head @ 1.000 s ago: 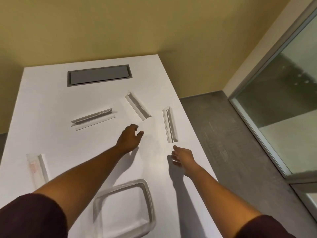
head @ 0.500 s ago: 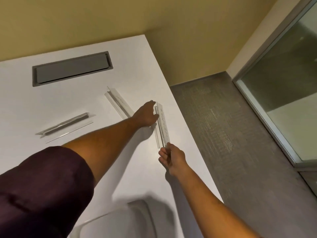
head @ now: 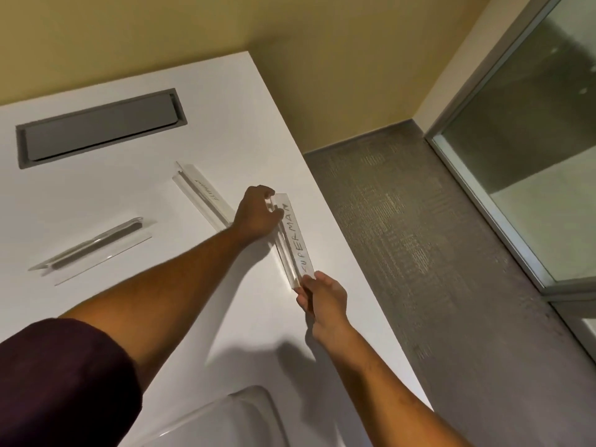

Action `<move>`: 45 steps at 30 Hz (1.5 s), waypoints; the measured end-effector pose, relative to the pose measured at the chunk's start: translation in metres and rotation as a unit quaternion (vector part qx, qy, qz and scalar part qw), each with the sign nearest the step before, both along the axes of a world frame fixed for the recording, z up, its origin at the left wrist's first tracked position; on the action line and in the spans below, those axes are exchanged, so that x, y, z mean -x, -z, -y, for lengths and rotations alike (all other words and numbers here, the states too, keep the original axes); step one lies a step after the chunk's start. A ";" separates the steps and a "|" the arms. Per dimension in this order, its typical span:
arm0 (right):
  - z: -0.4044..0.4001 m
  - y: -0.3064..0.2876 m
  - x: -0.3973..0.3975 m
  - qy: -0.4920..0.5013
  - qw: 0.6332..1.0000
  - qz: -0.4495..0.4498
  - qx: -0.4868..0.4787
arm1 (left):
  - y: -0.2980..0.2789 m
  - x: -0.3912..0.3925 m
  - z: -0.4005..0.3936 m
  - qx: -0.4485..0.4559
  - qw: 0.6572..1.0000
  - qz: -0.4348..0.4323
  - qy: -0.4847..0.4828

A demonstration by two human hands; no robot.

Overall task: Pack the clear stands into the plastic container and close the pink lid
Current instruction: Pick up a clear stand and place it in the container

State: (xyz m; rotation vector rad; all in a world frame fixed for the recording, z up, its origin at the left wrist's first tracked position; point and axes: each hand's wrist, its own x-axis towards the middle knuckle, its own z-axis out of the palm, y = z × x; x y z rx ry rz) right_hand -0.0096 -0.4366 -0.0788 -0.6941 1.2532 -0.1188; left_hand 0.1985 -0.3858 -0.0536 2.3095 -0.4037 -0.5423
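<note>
A long clear stand with handwritten letters [head: 295, 241] lies near the right edge of the white table [head: 96, 195]. My left hand [head: 258, 212] grips its far end and my right hand [head: 324, 300] pinches its near end. A second clear stand [head: 201, 191] lies just left of my left hand, and a third clear stand [head: 93, 248] rests further left. The clear plastic container [head: 225, 417] shows at the bottom edge, open and partly out of frame. No pink lid is in view.
A grey recessed cable hatch [head: 100, 130] sits at the back of the table. The table's right edge drops to grey carpet [head: 435, 285]. A glass door with a metal frame [head: 516, 156] stands at the right, and a yellow wall runs behind.
Both hands reached forward and took hold of the lettered stand, left on the far end, right on the near end. The camera moved closer and to the right.
</note>
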 end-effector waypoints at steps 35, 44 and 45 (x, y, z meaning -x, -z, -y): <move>-0.158 -0.173 0.079 -0.405 0.691 0.212 0.559 | -0.134 0.259 -0.312 0.010 0.997 0.068 -0.043; -0.189 -0.160 0.107 -0.614 0.332 0.181 0.693 | -0.121 0.305 -0.379 -0.115 0.986 0.121 0.025; -0.194 -0.156 0.109 -0.617 0.327 0.174 0.695 | -0.117 0.308 -0.385 -0.112 0.987 0.113 0.025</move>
